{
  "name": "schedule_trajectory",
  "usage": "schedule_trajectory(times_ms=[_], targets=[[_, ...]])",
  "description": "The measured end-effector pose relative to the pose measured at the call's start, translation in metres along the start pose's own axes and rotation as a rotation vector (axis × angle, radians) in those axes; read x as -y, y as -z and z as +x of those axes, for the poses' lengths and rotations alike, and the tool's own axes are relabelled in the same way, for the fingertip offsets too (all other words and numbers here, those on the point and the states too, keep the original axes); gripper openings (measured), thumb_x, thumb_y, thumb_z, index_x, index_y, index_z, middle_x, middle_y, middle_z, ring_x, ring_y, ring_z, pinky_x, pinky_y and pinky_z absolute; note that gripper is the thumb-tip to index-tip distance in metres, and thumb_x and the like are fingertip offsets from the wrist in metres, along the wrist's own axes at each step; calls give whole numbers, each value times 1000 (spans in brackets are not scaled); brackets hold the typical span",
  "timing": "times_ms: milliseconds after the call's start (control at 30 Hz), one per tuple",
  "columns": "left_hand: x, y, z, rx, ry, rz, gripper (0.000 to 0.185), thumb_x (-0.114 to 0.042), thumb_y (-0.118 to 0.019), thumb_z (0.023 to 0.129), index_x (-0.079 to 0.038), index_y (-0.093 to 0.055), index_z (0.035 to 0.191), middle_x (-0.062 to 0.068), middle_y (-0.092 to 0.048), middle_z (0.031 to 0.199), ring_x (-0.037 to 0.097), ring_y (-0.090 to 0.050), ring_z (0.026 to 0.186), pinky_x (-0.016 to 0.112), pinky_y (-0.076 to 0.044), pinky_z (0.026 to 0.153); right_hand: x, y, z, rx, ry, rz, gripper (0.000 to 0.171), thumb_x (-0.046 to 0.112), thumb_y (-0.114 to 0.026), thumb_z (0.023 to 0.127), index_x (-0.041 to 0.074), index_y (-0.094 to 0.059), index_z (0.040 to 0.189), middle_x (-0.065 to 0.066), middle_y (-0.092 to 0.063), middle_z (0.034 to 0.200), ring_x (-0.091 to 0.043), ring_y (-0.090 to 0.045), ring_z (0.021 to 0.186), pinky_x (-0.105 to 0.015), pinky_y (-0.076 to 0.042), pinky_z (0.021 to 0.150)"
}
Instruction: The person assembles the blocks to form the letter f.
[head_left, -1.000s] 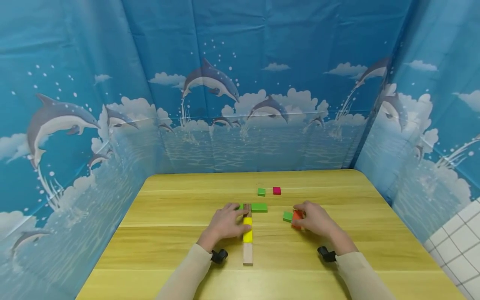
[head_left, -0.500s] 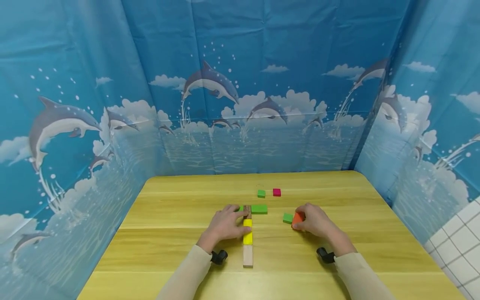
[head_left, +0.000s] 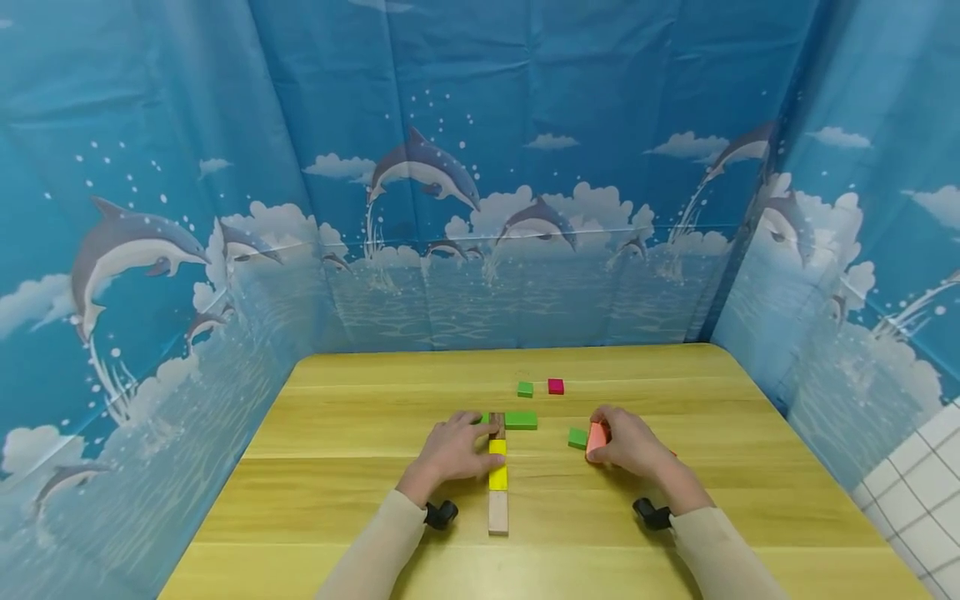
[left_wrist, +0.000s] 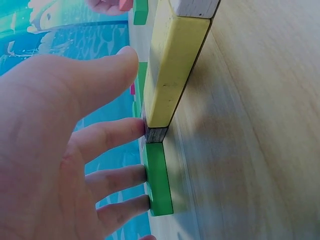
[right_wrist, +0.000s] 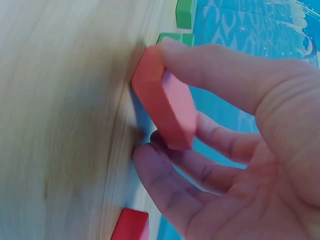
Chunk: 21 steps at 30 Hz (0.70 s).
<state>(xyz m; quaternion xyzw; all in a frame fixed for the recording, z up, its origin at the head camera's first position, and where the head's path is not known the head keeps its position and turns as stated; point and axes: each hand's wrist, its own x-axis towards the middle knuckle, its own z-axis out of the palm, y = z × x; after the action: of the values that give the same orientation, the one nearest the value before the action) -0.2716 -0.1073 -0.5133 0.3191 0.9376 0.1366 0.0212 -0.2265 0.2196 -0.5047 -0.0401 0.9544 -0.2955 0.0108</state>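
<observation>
A row of wooden blocks lies on the table: a pale block [head_left: 498, 512], a yellow block [head_left: 498, 477] and a dark brown block [head_left: 497, 423]. My left hand [head_left: 453, 450] rests over the row's left side. In the left wrist view its fairly straight fingers touch the brown block and a green block [left_wrist: 159, 180], while the thumb hovers near the yellow one. At the right, my right hand [head_left: 628, 443] pinches an orange-red block [right_wrist: 167, 100] between thumb and fingers, tilted. Left of that lies a small green block [head_left: 577, 437].
Another green block [head_left: 521, 421] extends right from the brown block. Farther back lie a small green block [head_left: 526, 389] and a crimson block [head_left: 556, 387]. A red block [right_wrist: 131, 225] lies near my right hand. A dolphin-print curtain [head_left: 525, 283] surrounds the table [head_left: 337, 500].
The orange-red block has turned and tilted in my right hand's grip. A bit of red now shows beyond that hand's wrist side. My left hand has stayed nearly still.
</observation>
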Motion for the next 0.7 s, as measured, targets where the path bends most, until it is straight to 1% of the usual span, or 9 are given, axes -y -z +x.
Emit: schedule_trajectory(times_ms=[167, 367, 467, 633, 700], targets=[[0, 1, -1, 0, 6, -9, 68, -63, -60, 93, -26, -52, 149, 9, -43, 155, 33, -38, 142, 61, -37, 106, 2, -2, 2, 17, -29, 80, 59, 10, -88, 78, 3, -52, 124, -9, -62, 98, -22, -54, 79, -35, -48, 67], [-1, 2, 0, -1, 9, -8, 68, -64, -61, 92, -26, -54, 148, 10, -43, 154, 33, -38, 142, 61, -37, 106, 0, -2, 1, 21, -50, 143, 59, 8, -87, 78, 7, -50, 125, -9, -61, 89, -22, -55, 67, -35, -47, 60], [-1, 2, 0, -1, 3, -8, 69, -65, -61, 92, -25, -54, 148, 10, -43, 155, 33, -38, 142, 62, -37, 106, -3, 0, 0, 4, -49, 184, 54, 7, -85, 80, 9, -53, 123, -9, -60, 85, -23, -54, 65, -35, -47, 58], [0, 1, 0, 15, 0, 3, 71, -66, -60, 92, -26, -52, 150, 10, -41, 156, 33, -37, 142, 61, -36, 107, -5, 3, -2, -41, -47, 265, 40, 1, -79, 85, 10, -58, 118, -9, -62, 87, -23, -55, 73, -34, -49, 62], [0, 1, 0, 22, 3, 12, 71, -66, -59, 92, -27, -51, 150, 10, -40, 157, 33, -36, 143, 61, -36, 108, -5, 4, -2, -49, -43, 279, 38, 0, -77, 86, 10, -59, 117, -9, -62, 87, -23, -56, 75, -34, -50, 64]])
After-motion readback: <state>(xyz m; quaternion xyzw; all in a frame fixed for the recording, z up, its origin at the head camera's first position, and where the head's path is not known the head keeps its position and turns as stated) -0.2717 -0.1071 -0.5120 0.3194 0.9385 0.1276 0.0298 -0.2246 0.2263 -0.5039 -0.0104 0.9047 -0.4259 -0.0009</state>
